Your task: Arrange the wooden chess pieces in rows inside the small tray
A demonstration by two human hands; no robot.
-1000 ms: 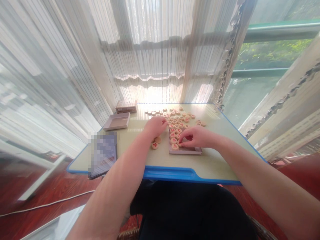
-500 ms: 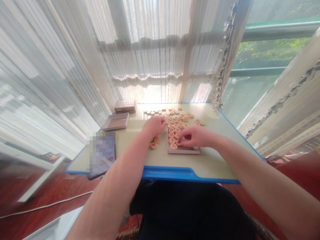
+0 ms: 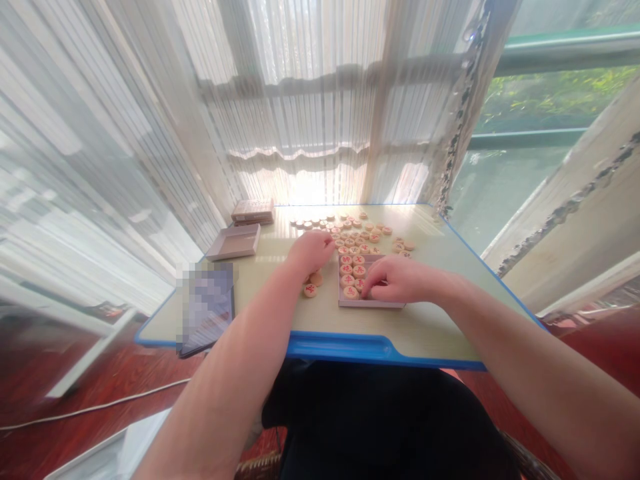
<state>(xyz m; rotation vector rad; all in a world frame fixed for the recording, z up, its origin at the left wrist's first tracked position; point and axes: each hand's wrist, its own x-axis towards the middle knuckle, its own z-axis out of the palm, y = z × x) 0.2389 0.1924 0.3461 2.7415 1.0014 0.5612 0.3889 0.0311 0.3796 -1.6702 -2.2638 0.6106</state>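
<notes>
Seven xiangqi pieces (image 3: 347,270) show in our box (image 3: 370,305), many more loose on the table (image 3: 425,320)! Our right hand (image 3: 400,279) dips inside, fingers nearly pinched; our left hand (image 3: 310,252) curls beside the loose ones, both grips hidden.

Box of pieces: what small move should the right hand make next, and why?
I'd probably lift the right hand slightly clear of the box. Its fingertips are beside the nearest visible piece of the second column, which seems to lie flat next to the left column. The hand hides much of the box's right side, so lifting should show the room there.
</notes>
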